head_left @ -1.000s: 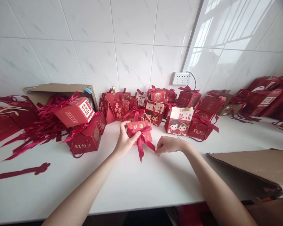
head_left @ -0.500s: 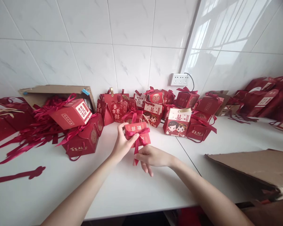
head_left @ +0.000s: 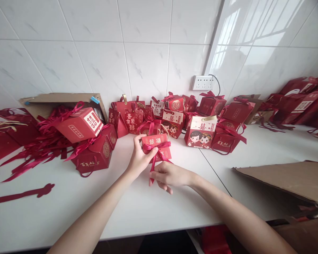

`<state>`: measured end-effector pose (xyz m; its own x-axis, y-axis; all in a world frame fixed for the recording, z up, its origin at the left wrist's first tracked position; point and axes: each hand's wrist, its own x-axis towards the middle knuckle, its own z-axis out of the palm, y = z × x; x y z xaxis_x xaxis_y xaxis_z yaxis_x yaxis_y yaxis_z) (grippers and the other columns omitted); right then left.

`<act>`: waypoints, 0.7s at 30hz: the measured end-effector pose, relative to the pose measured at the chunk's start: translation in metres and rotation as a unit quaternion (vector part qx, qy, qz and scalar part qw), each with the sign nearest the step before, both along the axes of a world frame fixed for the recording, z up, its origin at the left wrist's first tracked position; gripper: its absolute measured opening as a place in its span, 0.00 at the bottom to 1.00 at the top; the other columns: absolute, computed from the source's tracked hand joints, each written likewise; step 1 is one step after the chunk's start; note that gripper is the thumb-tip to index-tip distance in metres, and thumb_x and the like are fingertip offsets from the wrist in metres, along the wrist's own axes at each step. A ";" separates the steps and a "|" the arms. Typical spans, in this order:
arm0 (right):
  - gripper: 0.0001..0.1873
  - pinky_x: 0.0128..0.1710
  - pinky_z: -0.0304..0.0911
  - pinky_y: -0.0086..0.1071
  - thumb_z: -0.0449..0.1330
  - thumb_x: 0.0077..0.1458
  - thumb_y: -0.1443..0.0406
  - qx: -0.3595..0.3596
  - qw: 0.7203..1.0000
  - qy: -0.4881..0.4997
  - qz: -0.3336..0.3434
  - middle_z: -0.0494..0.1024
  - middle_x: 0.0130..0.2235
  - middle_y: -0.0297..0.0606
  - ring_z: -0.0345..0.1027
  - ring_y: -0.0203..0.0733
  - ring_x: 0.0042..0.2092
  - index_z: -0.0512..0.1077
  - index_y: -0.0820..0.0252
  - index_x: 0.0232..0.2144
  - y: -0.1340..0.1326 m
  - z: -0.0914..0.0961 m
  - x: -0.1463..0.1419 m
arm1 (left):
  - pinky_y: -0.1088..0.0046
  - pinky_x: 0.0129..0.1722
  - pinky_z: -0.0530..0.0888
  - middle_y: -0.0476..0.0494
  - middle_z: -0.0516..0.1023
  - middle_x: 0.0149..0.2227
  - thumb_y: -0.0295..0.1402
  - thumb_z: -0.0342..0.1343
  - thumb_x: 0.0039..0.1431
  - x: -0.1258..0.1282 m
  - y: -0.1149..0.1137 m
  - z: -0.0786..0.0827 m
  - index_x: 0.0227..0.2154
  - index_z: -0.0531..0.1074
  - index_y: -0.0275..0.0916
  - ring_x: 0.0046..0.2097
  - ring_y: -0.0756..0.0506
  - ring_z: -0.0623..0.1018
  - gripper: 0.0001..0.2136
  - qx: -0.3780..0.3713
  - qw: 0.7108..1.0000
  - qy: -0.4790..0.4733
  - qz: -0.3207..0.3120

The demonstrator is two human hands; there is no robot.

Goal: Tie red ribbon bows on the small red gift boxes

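A small red gift box [head_left: 157, 145] with a dark red ribbon bow stands on the white counter [head_left: 137, 208] in front of me. My left hand [head_left: 139, 158] grips its left side, thumb pressed on the ribbon knot. Just below the box, my right hand [head_left: 169, 175] pinches the hanging ribbon tail [head_left: 152, 169], fingers curled. Behind the box sits a row of finished red boxes, one with a cartoon couple [head_left: 200, 132].
Loose red ribbons [head_left: 39, 144] and two larger red boxes [head_left: 81, 125] lie left by an open cardboard carton [head_left: 63, 100]. A red ribbon strip [head_left: 23, 193] lies at the near left. A flattened cardboard sheet [head_left: 288, 181] is at the right. A wall socket [head_left: 202, 82] sits behind.
My right hand moved left from the ribbon's right tail to under the box and took hold of the hanging tail. The left hand kept its grip on the box.
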<state>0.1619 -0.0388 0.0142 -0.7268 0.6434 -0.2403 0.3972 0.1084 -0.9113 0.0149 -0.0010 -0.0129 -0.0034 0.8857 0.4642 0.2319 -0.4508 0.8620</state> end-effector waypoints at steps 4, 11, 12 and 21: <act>0.15 0.20 0.57 0.21 0.46 0.62 0.67 0.015 1.000 -0.010 0.000 0.64 0.15 0.24 0.57 0.24 0.13 0.68 0.64 0.26 -0.001 -0.002 -0.002 | 0.66 0.45 0.71 0.44 0.68 0.44 0.36 0.59 0.49 0.000 0.000 0.001 0.45 0.55 0.42 0.44 0.45 0.74 0.23 0.009 1.000 0.011 0.011; 0.16 0.18 0.56 0.21 0.45 0.62 0.65 0.017 1.000 -0.017 0.005 0.61 0.16 0.23 0.56 0.25 0.14 0.63 0.62 0.24 -0.001 -0.006 -0.004 | 0.66 0.45 0.71 0.43 0.68 0.45 0.36 0.59 0.48 0.000 0.000 0.000 0.45 0.55 0.41 0.45 0.45 0.74 0.23 0.006 1.000 0.004 0.006; 0.16 0.17 0.56 0.21 0.46 0.62 0.64 0.016 1.000 -0.019 0.003 0.61 0.16 0.23 0.56 0.25 0.14 0.62 0.61 0.23 0.000 -0.007 -0.004 | 0.66 0.45 0.71 0.43 0.68 0.45 0.36 0.59 0.48 0.000 0.000 -0.001 0.45 0.54 0.42 0.45 0.45 0.74 0.23 0.001 1.000 0.002 0.001; 0.15 0.19 0.56 0.22 0.48 0.60 0.67 -0.020 1.000 0.016 0.013 0.60 0.16 0.23 0.56 0.25 0.14 0.63 0.63 0.21 0.002 -0.010 -0.005 | 0.67 0.40 0.72 0.48 0.71 0.37 0.36 0.58 0.46 -0.003 -0.003 0.006 0.45 0.53 0.42 0.36 0.48 0.75 0.25 -0.067 0.994 -0.037 -0.084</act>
